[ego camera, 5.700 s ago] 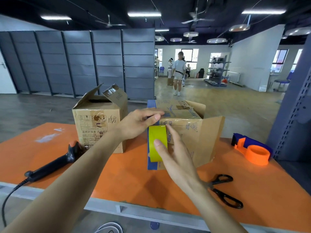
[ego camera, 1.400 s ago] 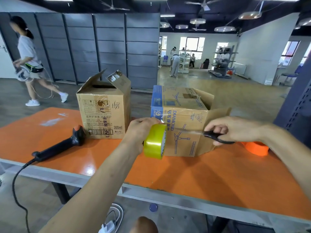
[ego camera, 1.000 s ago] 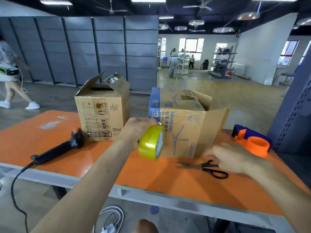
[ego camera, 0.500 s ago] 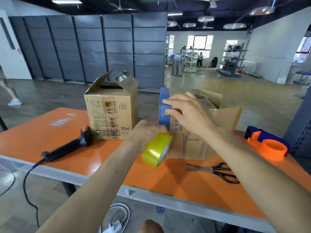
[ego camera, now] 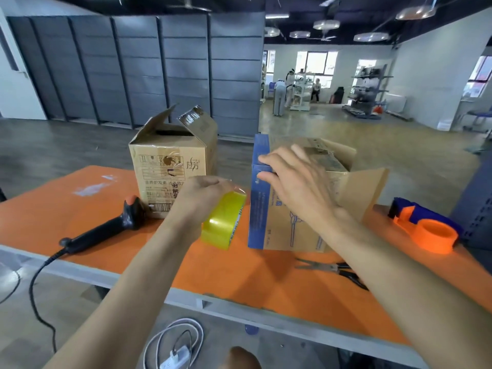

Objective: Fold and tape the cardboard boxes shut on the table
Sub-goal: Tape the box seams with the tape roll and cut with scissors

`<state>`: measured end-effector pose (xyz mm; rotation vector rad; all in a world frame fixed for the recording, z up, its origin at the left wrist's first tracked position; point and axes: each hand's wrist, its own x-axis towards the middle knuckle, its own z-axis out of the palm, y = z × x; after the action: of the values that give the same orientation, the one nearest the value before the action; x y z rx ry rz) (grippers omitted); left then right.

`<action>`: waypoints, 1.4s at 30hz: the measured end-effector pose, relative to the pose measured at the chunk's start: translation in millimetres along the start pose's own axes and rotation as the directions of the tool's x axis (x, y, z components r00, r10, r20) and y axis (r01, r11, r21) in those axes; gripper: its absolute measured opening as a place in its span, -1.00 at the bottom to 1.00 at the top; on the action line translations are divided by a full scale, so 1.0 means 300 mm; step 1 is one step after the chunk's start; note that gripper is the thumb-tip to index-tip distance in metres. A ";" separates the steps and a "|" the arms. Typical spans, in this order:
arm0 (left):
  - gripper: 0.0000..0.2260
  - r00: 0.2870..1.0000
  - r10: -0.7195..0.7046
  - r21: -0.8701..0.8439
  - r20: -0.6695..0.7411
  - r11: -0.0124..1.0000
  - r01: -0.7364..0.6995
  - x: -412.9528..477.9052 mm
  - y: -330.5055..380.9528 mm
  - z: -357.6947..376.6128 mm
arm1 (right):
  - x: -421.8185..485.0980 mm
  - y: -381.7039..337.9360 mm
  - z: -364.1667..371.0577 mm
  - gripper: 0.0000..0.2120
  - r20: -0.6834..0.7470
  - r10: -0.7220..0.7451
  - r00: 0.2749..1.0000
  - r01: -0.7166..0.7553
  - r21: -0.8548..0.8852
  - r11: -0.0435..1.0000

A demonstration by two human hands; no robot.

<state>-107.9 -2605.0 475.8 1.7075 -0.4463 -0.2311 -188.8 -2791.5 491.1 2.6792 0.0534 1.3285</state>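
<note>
The blue-edged box (ego camera: 292, 222) is standing near the middle of the orange table (ego camera: 239, 275), its right-hand flap (ego camera: 367, 193) hanging open. The right grip (ego camera: 295, 182) is lying over the top near corner, fingers straight and apart, pressing down on the blue edge. Whether a tape strip is lying under them is too faint to tell. The left grip (ego camera: 202, 198) is clamping round the yellow tape roll (ego camera: 223, 222), just beside the box's left face.

The step looks like smoothing tape down. It is probably calling for firm strokes outward from the corner, with the roll steady and the box kept from sliding. The second box (ego camera: 170, 166) is waiting behind, flaps up, and the scissors (ego camera: 335, 270) are lying in front.
</note>
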 end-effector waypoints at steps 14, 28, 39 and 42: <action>-0.79 0.991 0.111 -0.098 -0.071 0.988 -0.118 -0.074 -0.032 0.015 | -0.001 -0.030 0.018 -0.70 -0.018 0.058 0.998 -0.059 -0.090 0.994; -0.87 0.901 0.314 -0.031 -0.300 0.941 -0.338 -0.077 0.018 0.068 | -0.077 0.089 -0.123 -0.36 0.214 0.244 0.946 -0.227 -0.103 0.969; -0.61 0.905 0.299 0.120 -0.302 0.954 -0.275 0.016 0.045 0.150 | -0.125 0.226 -0.192 -0.16 0.394 0.461 0.795 -0.385 -0.260 0.886; -0.57 0.908 0.269 0.101 -0.321 0.963 -0.249 0.039 0.038 0.181 | -0.116 0.228 -0.193 -0.27 0.363 0.401 0.841 -0.409 -0.058 0.911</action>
<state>-120.5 -2660.2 477.8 1.6818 -0.4246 0.2651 -258.1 -2855.7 508.5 3.0195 -0.5780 0.8755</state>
